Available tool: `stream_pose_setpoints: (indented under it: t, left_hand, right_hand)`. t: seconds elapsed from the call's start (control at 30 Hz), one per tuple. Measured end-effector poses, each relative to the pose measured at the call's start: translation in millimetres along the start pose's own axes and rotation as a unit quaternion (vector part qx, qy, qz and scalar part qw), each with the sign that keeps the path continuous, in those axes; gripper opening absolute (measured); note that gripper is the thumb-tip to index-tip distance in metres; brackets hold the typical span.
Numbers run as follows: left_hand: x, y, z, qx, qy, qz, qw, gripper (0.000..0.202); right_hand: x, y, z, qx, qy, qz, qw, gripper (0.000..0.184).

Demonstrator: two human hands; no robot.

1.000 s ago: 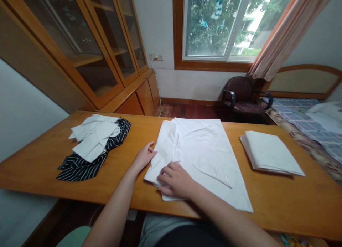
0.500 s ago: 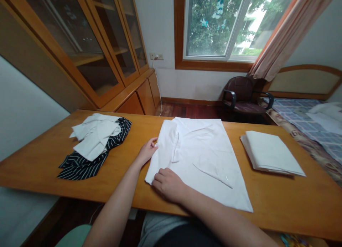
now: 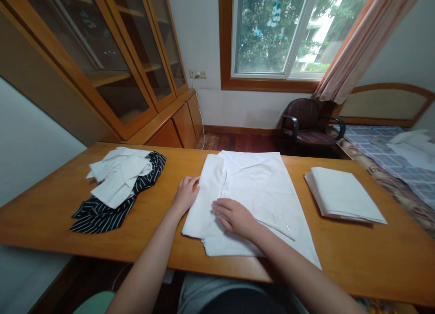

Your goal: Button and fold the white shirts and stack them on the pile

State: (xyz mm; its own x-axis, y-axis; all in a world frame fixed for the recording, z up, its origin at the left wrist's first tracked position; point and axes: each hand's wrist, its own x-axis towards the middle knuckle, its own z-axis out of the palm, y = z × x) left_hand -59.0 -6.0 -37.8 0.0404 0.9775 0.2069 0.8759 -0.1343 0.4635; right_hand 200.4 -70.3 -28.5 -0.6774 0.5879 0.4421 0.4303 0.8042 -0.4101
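Watching from my remote seat, with twelve o'clock pointing at the window (image 3: 265,37), I am seeing the white garment (image 3: 263,187) lying mid-desk (image 3: 353,259), a strip (image 3: 205,196) along its nine o'clock side apparently lying folded over. The left hand (image 3: 186,194) is resting at that nine o'clock edge, half open, its fingers loosely curved, touching the cloth and seemingly holding none of it. The right hand (image 3: 234,216) is lying open just toward eight o'clock from the garment's middle, fingers outstretched on the cloth, gripping nothing. What I am worrying about most is drag: a push from the right hand could be rucking up the loose strip, because nothing I am seeing is pinning it firmly. The right forearm (image 3: 288,264) is crossing the five o'clock corner, so any sweep of that arm could be pulling the corner askew. At twelve o'clock the cloth is reaching the desk's far edge, so a shove that way could be sending it over. The folded white stack (image 3: 346,191) at three o'clock is sitting well apart and, I am judging, safe.
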Motion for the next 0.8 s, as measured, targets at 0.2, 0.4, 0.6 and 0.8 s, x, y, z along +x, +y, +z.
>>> stream_pose_setpoints:
  t: [0.2,0.4,0.6,0.8]
  left_hand:
    - [26,40,14.2,0.035,-0.097,0.18,0.978,0.049]
    - [67,67,52.4,0.091,-0.19,0.186,0.96,0.057]
    - [103,60,70.9,0.11,-0.159,0.119,0.974,0.058]
    - [124,52,76.1,0.113,-0.152,0.089,0.978,0.059]
  right_hand:
    - [-18,15,2,-0.038,-0.055,0.002,0.998,0.048]
    - [-24,12,8,-0.048,-0.071,0.012,0.996,0.052]
    - [-24,8,3,-0.049,-0.091,0.017,0.994,0.055]
    - [-29,6,1,-0.047,-0.111,0.016,0.993,0.06]
